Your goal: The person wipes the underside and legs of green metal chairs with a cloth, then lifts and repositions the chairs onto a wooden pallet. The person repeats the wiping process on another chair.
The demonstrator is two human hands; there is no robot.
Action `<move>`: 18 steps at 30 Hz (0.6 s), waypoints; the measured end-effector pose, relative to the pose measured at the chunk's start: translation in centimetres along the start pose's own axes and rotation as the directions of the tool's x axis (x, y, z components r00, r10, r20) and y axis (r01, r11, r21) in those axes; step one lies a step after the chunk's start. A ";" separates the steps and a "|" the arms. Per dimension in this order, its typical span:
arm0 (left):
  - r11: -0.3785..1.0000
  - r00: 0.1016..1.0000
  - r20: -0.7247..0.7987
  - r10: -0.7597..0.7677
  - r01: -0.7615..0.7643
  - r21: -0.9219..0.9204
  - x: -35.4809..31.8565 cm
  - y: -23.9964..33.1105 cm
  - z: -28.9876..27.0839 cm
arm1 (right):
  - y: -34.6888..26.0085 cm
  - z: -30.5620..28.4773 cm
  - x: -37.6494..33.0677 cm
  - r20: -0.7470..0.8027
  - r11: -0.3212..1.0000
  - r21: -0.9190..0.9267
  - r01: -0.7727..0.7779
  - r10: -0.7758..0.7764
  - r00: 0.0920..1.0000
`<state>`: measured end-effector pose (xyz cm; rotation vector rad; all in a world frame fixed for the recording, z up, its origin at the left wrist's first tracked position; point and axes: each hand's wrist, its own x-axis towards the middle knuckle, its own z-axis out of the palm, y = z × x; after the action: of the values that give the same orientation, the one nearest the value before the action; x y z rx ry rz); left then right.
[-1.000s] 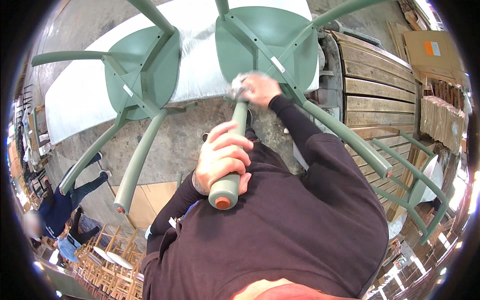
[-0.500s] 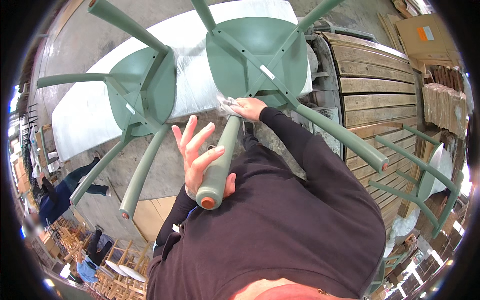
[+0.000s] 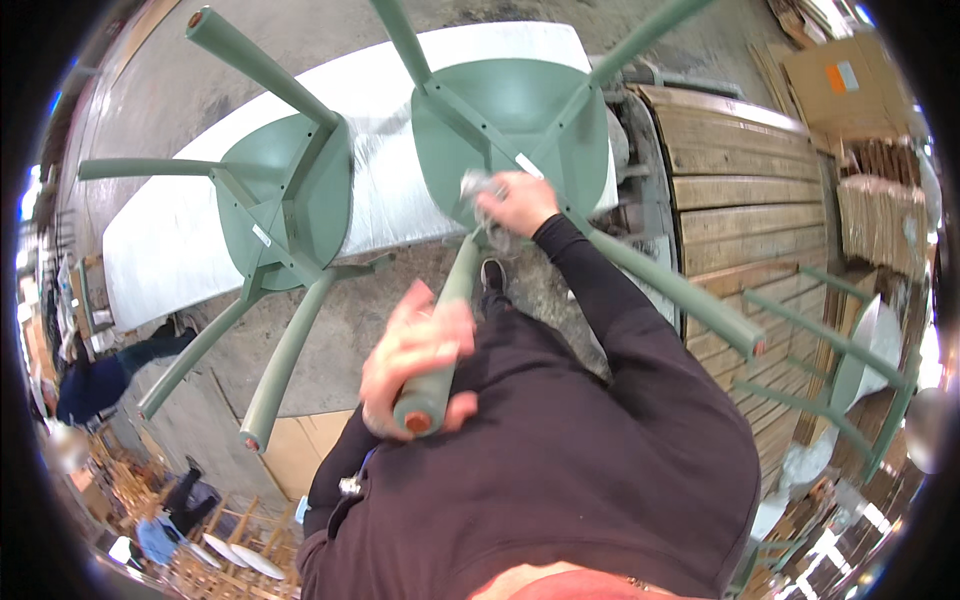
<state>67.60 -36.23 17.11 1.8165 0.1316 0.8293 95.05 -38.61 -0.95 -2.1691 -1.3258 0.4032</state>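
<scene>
Head view, left grip (image 3: 415,350): fingers partly spread over the chair leg (image 3: 463,272), thumb showing on its other side; blur hides whether they press on it.
Right grip (image 3: 522,205): pinching a crumpled pale wad (image 3: 478,188), cloth or film, ahead of the left grip, with a loose tail hanging near the leg's upper end.
Green chair (image 3: 452,112): upturned just ahead of the right grip, underside showing; its near leg runs back through the left grip to a reddish-brown tip (image 3: 416,421).
Desk (image 3: 385,180): white-covered, beyond both grips, bearing the chair.
Second green chair (image 3: 255,160): also upturned, ahead and left of the left grip, well apart from it.
Chair risk: the seat could swivel or slide if the left grip pulls on the leg, since the white cover looks smooth.
Wad risk: its loose tail could snag where leg meets seat if the right grip drags it sideways.
Neighbour risk: a sharp turn of the chair could knock its legs against the second chair's and mark the paint.
Cardboard box (image 3: 845,85): far ahead and right of the right grip; contents out of sight.
Translucent plastic (image 3: 808,462): well right of the left grip, possibly a bag; whether it holds anything, I cannot tell.
</scene>
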 end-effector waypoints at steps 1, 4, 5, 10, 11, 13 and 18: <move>0.991 1.000 -0.009 -0.017 0.015 -0.136 0.1 0.8 -0.1 | 1.1 -1.5 2.7 -0.139 0.991 0.132 0.007 0.011 0.990; 0.983 0.993 0.105 -0.056 0.074 -0.170 0.1 0.8 -0.5 | 4.4 -4.2 11.3 -0.290 0.992 -0.073 -0.100 0.074 0.954; 0.983 0.989 0.143 -0.032 0.057 -0.173 0.3 0.7 -0.7 | 7.4 -4.1 13.4 -0.211 0.959 -0.207 -0.192 0.148 0.966; 0.983 0.992 0.114 -0.048 0.068 -0.173 0.9 1.0 -0.8 | 8.3 4.1 16.1 0.083 0.951 -0.216 -0.222 0.245 0.966; 0.980 0.993 0.109 -0.040 0.060 -0.187 0.9 0.9 -0.7 | 7.7 4.6 16.0 0.170 0.975 0.005 -0.221 0.217 0.961; 0.978 0.994 0.101 -0.052 0.071 -0.194 0.8 1.2 -0.6 | 7.4 2.5 16.4 -0.138 0.807 0.548 -0.220 0.346 0.928; 0.980 0.989 0.048 -0.137 0.142 -0.140 0.6 1.5 -0.4 | -8.8 -8.6 21.4 -0.361 0.399 0.845 0.355 -0.064 0.931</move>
<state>67.31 -36.23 18.74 1.6667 0.1685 0.6869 103.22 -19.22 11.96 -1.0402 -0.8578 0.5288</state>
